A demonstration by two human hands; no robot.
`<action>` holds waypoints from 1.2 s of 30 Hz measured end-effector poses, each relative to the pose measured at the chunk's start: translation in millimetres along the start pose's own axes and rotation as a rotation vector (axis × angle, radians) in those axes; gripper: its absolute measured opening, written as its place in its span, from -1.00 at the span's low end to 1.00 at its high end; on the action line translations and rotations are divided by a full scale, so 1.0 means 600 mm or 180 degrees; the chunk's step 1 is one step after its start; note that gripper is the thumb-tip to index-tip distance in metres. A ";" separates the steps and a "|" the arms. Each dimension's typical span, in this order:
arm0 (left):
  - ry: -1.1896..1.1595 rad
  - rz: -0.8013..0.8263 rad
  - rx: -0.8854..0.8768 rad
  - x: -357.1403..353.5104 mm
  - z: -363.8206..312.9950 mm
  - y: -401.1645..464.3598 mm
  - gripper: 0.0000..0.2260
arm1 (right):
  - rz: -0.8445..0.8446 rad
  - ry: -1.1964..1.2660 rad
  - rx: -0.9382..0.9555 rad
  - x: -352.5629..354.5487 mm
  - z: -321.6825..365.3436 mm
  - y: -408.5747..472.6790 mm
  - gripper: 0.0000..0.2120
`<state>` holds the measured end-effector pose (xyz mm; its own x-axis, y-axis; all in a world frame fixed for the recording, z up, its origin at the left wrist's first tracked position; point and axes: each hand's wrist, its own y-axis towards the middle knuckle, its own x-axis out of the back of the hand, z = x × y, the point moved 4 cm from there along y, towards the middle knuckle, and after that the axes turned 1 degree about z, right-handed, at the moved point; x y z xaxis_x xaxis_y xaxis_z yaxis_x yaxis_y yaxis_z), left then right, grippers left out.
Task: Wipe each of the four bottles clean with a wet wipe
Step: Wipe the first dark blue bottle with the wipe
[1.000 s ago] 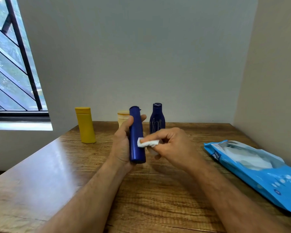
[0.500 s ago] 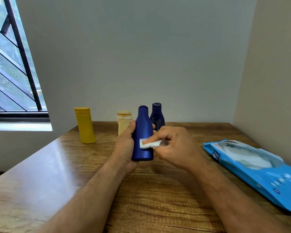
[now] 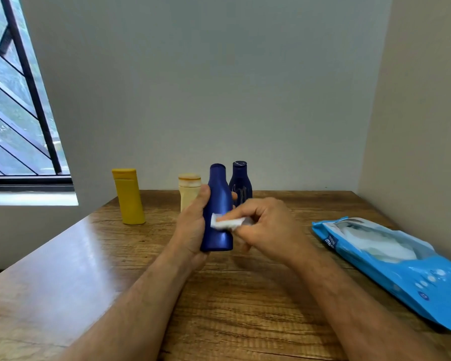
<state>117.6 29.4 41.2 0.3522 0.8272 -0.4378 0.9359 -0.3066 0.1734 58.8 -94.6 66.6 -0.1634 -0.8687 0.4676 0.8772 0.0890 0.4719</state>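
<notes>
blue bottle (image 3: 218, 209): upright, long axis vertical, above table (image 3: 89, 256) | left hand (image 3: 193, 225): wrapped round its left side | right hand (image 3: 266, 225): pinches wet wipe (image 3: 225, 223) against its front, from the right

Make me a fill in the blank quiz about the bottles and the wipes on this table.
1. The left hand holds a ____ bottle.
2. The right hand presses a white ____ against it.
3. The wipes pack lies on the ____ side of the table.
4. The yellow bottle stands nearest the ____.

Answers: blue; wipe; right; window
</notes>
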 end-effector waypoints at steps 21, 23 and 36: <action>0.0541 0.0827 -0.0032 -0.020 0.007 -0.020 -0.69 | -0.1071 0.0731 0.0089 0.035 -0.004 0.008 -0.82; 0.0572 0.1023 0.0031 -0.019 0.012 -0.018 -0.47 | -0.1286 0.0741 0.0119 0.042 -0.008 0.009 -0.80; 0.0410 0.1088 -0.0056 -0.017 0.012 -0.012 -0.35 | -0.1315 0.0460 0.0221 0.048 -0.006 0.004 -0.71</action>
<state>107.5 19.7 38.2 0.6396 0.7312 -0.2373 0.7635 -0.5685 0.3063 57.7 -121.1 78.8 -0.4246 -0.8971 0.1222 0.7183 -0.2516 0.6486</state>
